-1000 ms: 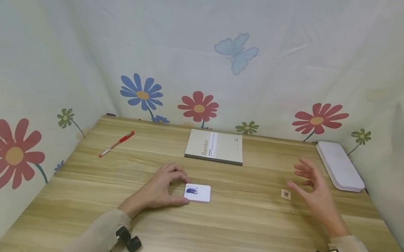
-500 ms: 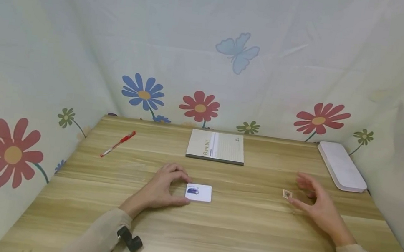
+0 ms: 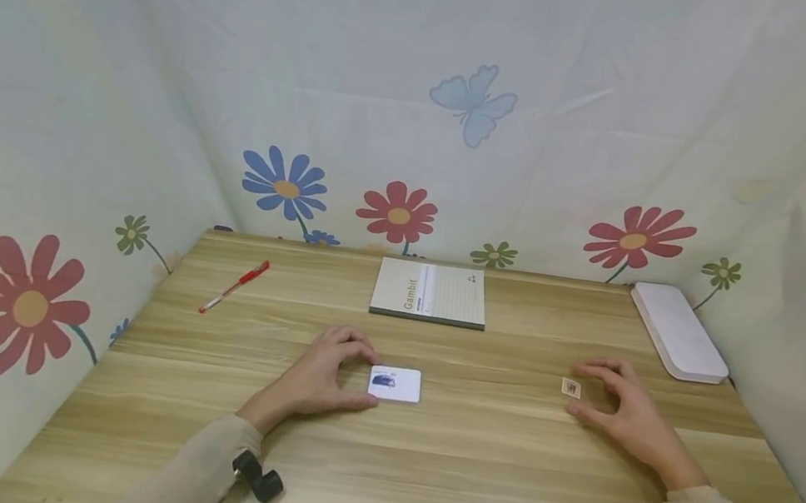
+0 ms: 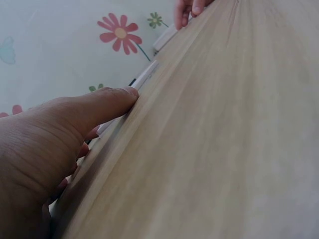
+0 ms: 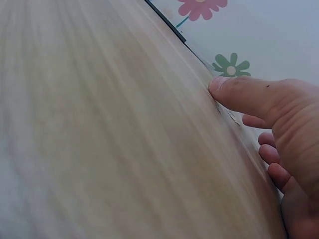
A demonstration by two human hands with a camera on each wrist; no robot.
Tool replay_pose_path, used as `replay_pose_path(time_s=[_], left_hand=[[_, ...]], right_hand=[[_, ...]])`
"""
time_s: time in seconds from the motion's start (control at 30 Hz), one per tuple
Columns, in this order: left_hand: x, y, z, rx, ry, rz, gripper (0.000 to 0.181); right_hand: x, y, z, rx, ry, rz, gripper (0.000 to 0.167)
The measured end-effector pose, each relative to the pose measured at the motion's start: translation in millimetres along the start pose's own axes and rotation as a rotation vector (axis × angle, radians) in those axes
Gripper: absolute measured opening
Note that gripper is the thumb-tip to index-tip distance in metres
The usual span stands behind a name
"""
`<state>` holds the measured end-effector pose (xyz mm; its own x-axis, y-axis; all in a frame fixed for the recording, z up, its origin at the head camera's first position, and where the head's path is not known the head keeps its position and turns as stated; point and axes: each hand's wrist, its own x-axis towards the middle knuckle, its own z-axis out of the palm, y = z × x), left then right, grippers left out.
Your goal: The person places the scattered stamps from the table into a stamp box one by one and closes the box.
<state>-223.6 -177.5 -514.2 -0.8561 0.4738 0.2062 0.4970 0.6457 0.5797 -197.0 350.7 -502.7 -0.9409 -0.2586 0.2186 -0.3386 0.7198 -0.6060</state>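
Observation:
My left hand (image 3: pixel 319 371) rests on the table, holding a white card (image 3: pixel 403 386) with rounded corners and a dark blue picture. Its thumb and index finger lie at opposite edges of the card's left end. In the left wrist view the card (image 4: pixel 147 74) shows edge-on beyond the thumb. Toward the right, a small stamp-like paper square (image 3: pixel 571 388) with a pale border and dark print lies flat. My right hand (image 3: pixel 628 409) is beside it, thumb and index finger bent and spread apart around its near side. Whether the right thumb touches the square I cannot tell.
A beige notebook (image 3: pixel 430 293) marked Gambit lies at the back centre. A red-capped pen (image 3: pixel 234 287) is at the back left, near a faint transparent sheet (image 3: pixel 259 343). A white oblong case (image 3: pixel 678 331) sits at the back right, before a flowered curtain (image 3: pixel 362 95).
My right hand has come down toward the table, its fingers lowering to either side of the small paper square. My left hand and the white card have stayed put.

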Motion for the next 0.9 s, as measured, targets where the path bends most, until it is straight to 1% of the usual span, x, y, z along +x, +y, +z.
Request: replay_pose_path(time_s=[0.13,0.37,0.5,0.67,0.8,0.9], left_hand=[[-0.5,0.4,0.3,0.002,-0.004,-0.008,0.052],[-0.2,3.0,-1.2,-0.011,-0.004,-0.017,0.052],[0.7,2.1,-1.2,-0.009,-0.002,-0.017,0.052],[0.9,0.4,0.1,-0.006,-0.003,-0.017,0.051],[0.7,0.0,0.6,-0.007,-0.003,-0.018,0.051],[0.6,0.0,0.6,-0.004,-0.003,-0.019,0.051]], right_hand=[[-0.8,0.8,0.3,-0.014,0.007,-0.014,0.056],[2.0,1.4,2.7,-0.004,0.083,-0.072,0.038],[3.6,0.7,3.4,-0.006,0.105,-0.065,0.033],[4.0,1.0,4.5,0.003,0.112,-0.061,0.028],[3.7,-1.8,3.9,0.009,0.096,-0.042,0.022],[3.7,-3.5,3.8,0.004,0.088,-0.027,0.021]])
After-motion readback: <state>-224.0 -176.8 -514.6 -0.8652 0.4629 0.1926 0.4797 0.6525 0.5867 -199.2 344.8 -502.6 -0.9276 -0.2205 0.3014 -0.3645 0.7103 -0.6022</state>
